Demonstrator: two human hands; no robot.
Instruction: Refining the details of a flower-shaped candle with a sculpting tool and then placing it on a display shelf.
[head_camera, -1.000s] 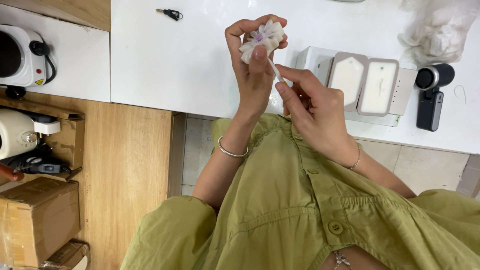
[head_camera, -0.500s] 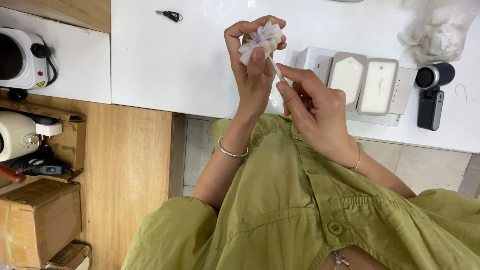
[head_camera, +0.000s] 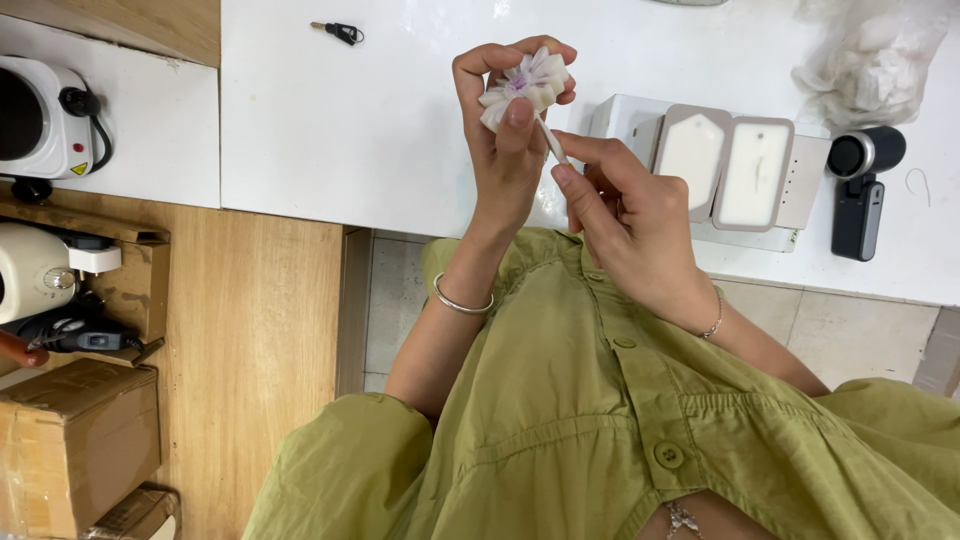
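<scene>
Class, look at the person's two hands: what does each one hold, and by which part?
The left hand grips a white flower-shaped piece with a purple centre around its petal edges. The right hand pinches a thin white stick at its lower end.

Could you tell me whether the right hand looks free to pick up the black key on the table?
Probably not as things stand: the right hand pinches a thin white stick, and the key lies beyond the left hand.
</scene>
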